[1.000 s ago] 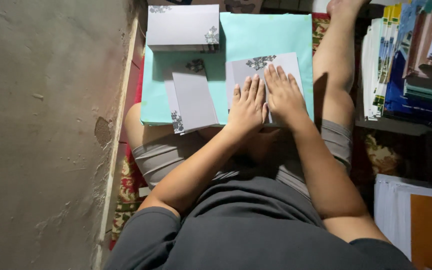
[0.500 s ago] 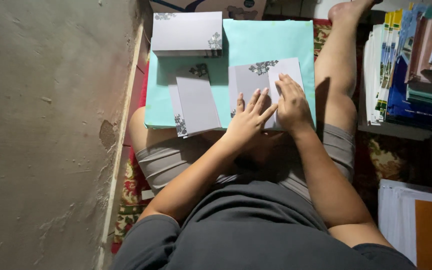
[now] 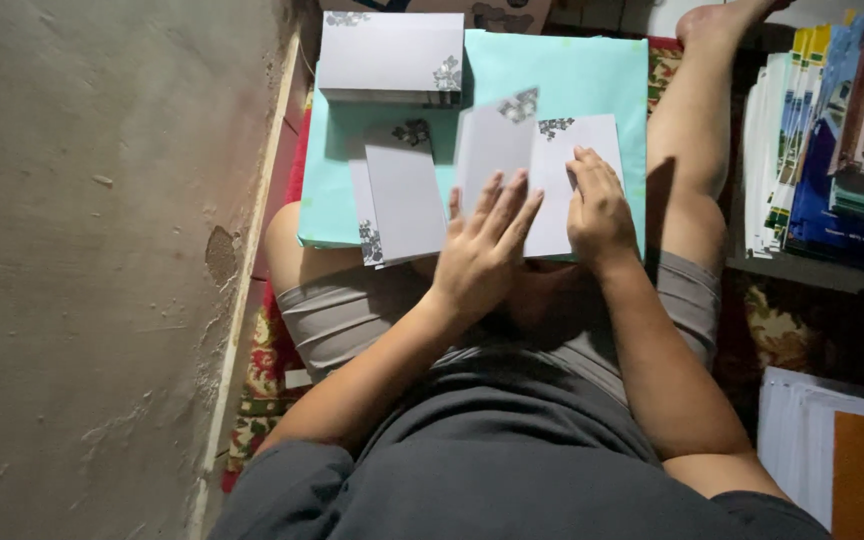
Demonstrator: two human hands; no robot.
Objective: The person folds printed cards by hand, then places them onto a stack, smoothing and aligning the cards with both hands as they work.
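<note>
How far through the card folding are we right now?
Done: a small pile of folded cards lies on the turquoise sheet. In hand: the left hand lifts one flap of a white card while the right hand pins the other half flat. Left: a stack of flat cards at the far edge.

Seated person seen from above. Left hand point(image 3: 482, 255) lifts one flap of a white folded card point(image 3: 552, 170) with a dark floral corner; right hand point(image 3: 600, 212) presses flat on the other flap. Card lies on a turquoise board point(image 3: 592, 75); finished cards point(image 3: 400, 200) and a card stack point(image 3: 390, 55) lie left.
</note>
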